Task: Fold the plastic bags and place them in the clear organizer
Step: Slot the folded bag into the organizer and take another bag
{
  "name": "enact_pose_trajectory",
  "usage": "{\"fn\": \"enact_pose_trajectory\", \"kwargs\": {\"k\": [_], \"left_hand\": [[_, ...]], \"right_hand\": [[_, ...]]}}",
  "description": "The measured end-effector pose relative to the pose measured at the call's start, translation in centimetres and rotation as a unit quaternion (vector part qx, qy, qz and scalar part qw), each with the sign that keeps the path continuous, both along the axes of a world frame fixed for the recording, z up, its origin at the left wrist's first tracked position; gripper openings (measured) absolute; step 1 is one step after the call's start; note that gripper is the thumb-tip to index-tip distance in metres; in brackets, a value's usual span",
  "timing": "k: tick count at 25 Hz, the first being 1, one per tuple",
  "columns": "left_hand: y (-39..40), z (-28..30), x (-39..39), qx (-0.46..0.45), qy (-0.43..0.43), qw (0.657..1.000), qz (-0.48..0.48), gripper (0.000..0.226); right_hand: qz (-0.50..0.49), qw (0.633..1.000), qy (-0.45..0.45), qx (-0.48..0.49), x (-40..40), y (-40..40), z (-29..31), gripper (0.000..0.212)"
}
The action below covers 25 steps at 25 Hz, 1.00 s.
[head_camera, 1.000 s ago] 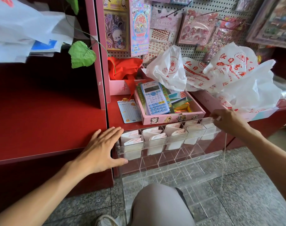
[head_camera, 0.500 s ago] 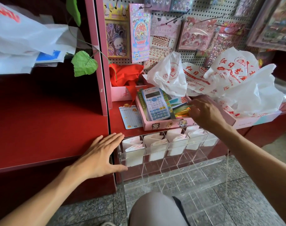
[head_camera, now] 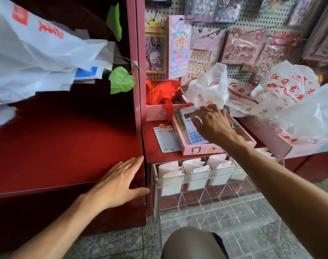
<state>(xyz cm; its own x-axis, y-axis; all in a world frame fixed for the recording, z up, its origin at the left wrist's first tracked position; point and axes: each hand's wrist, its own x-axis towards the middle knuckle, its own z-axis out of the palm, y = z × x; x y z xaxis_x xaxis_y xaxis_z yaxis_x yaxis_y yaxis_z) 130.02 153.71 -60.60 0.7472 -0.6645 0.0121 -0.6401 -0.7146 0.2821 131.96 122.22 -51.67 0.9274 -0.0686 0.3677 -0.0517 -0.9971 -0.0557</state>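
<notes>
A crumpled white plastic bag (head_camera: 206,88) with red print lies on the red shelf, beside a heap of more white printed bags (head_camera: 286,101) on the right. My right hand (head_camera: 213,124) reaches over the pink box, its fingertips at the bag's lower edge and its thumb spread apart. The clear organizer (head_camera: 202,200) stands on the floor against the shelf front. Its top row holds several folded white bags (head_camera: 195,167); the lower compartments show only clear dividers. My left hand (head_camera: 118,182) rests flat on the red shelf edge to the left.
A pink box (head_camera: 200,148) with a blue calculator (head_camera: 192,133) sits under my right hand, with a small card (head_camera: 166,139) to its left. Red cloth (head_camera: 162,92) lies behind. More white bags (head_camera: 34,58) hang at upper left. My knee (head_camera: 193,243) is below.
My right hand has risen from the organizer's top right compartment, passed over the pink box and reached the white bag. My left hand has stayed on the shelf.
</notes>
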Motion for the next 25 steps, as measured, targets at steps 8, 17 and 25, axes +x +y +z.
{"fn": "enact_pose_trajectory", "kwargs": {"k": [8, 17, 25], "left_hand": [[2.8, 2.3, -0.9, -0.096, 0.020, 0.992, 0.077, 0.090], [8.6, 7.2, -1.1, -0.391, 0.157, 0.892, 0.163, 0.080], [19.2, 8.8, -2.5, -0.603, 0.187, 0.733, 0.253, 0.056]], "right_hand": [[0.156, 0.980, -0.124, 0.030, -3.7, 7.3, 1.6, 0.036], [0.415, 0.771, 0.130, 0.465, -9.5, 18.6, 6.5, 0.023], [0.275, 0.752, 0.087, 0.593, -7.7, 27.2, 7.2, 0.014]]}}
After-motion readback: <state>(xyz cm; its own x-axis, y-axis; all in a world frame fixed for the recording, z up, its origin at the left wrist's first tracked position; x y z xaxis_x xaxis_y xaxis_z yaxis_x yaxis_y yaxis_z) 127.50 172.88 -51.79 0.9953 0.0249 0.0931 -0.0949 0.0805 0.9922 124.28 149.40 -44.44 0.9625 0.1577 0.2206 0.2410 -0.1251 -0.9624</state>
